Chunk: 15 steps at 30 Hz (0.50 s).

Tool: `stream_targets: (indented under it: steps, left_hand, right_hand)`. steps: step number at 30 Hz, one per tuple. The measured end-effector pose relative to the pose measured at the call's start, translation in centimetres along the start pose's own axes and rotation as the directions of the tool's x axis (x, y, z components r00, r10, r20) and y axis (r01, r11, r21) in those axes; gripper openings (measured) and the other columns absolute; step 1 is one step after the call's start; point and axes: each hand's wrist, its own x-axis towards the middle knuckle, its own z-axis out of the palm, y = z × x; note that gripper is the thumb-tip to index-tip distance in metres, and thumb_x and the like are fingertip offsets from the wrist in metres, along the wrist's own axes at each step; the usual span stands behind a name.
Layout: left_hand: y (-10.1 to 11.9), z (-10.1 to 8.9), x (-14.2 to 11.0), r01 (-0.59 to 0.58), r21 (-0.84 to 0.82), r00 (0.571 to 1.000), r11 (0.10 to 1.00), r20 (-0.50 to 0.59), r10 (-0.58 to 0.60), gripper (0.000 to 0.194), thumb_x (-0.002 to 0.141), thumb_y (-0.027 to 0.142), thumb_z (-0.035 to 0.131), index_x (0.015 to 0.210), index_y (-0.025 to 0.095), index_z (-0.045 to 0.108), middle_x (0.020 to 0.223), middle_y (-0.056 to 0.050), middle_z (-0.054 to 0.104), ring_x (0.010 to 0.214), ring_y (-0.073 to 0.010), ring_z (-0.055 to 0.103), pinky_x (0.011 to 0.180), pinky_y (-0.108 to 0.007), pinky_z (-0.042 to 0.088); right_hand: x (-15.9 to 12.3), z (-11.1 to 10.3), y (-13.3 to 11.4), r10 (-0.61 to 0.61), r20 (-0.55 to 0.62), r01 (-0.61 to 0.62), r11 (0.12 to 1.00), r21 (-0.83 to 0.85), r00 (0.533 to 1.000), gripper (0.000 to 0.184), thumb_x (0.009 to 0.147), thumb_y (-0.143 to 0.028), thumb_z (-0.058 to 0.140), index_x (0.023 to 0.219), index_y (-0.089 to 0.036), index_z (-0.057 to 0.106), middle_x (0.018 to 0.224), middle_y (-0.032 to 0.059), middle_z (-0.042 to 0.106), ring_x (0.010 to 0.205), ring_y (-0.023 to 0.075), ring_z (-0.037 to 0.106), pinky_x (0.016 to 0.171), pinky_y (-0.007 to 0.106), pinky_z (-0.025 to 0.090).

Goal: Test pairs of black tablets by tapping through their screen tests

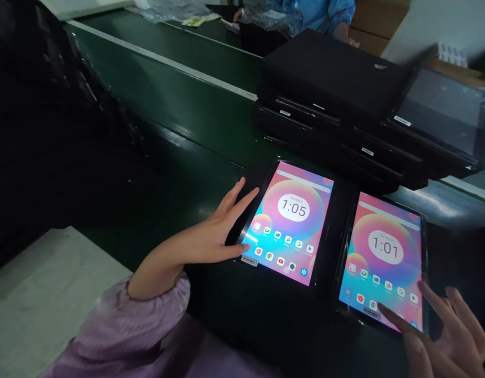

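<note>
A lit tablet lies face up on the dark green work surface, its screen reading 1:05. My left hand rests at its left edge with the fingers spread, the thumb at the lower left corner beside a small label. To the right lies a second lit tablet, showing 1:01. Over its lower right part is my right hand, fingers apart, one fingertip at the label near the bottom icons and another by the right edge. Neither hand is wrapped round a tablet.
Stacked black tablets or cases stand behind the two lit screens, with a dark-screened tablet on the right. A person in a blue sleeve is across the bench, near clear plastic bags. Black material fills the left.
</note>
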Motion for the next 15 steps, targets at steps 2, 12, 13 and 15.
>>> stream_targets:
  steps: [2,12,13,15]
  left_hand:
    - [-0.06,-0.24,-0.02,-0.021,-0.025,1.000,0.999,-0.002,0.021,0.108,0.100,0.066,0.072,0.180,0.044,0.002,0.189,-0.009,-0.022,0.172,-0.0538,-0.001,0.129,-0.072,0.036]
    - [0.20,-0.28,-0.06,-0.015,-0.081,1.000,0.997,0.016,0.017,0.107,0.102,0.068,0.068,0.180,0.040,0.001,0.188,-0.008,-0.026,0.172,-0.0513,-0.010,0.132,-0.073,0.030]
    - [0.22,-0.28,-0.05,-0.020,-0.080,1.000,0.997,0.015,0.021,0.107,0.102,0.069,0.068,0.180,0.039,0.001,0.188,-0.008,-0.025,0.173,-0.0511,-0.010,0.132,-0.073,0.029]
    - [0.21,-0.27,-0.01,-0.028,-0.077,0.999,0.997,0.012,0.029,0.106,0.102,0.069,0.067,0.181,0.038,0.002,0.189,-0.009,-0.023,0.173,-0.0509,-0.010,0.133,-0.073,0.028]
  right_hand:
    - [0.45,0.11,-0.46,-0.067,0.095,0.070,0.997,-0.029,0.993,0.031,0.108,-0.026,0.058,0.115,-0.038,0.085,0.170,-0.0066,0.053,0.167,0.0436,0.032,0.129,0.073,0.029]
    - [1.06,0.89,-0.45,-0.110,0.154,0.118,0.992,-0.039,0.982,0.029,0.107,-0.026,0.059,0.114,-0.035,0.086,0.169,-0.0056,0.054,0.166,0.0449,0.033,0.131,0.073,0.029]
    - [1.00,0.82,-0.60,-0.097,0.141,0.103,0.994,-0.034,0.985,0.029,0.108,-0.026,0.059,0.111,-0.035,0.086,0.169,-0.0064,0.054,0.165,0.0446,0.034,0.132,0.073,0.028]
    - [0.90,0.67,-0.83,-0.088,0.140,0.093,0.995,-0.031,0.986,0.030,0.109,-0.025,0.058,0.109,-0.035,0.086,0.168,-0.0080,0.054,0.165,0.0439,0.036,0.132,0.073,0.026]
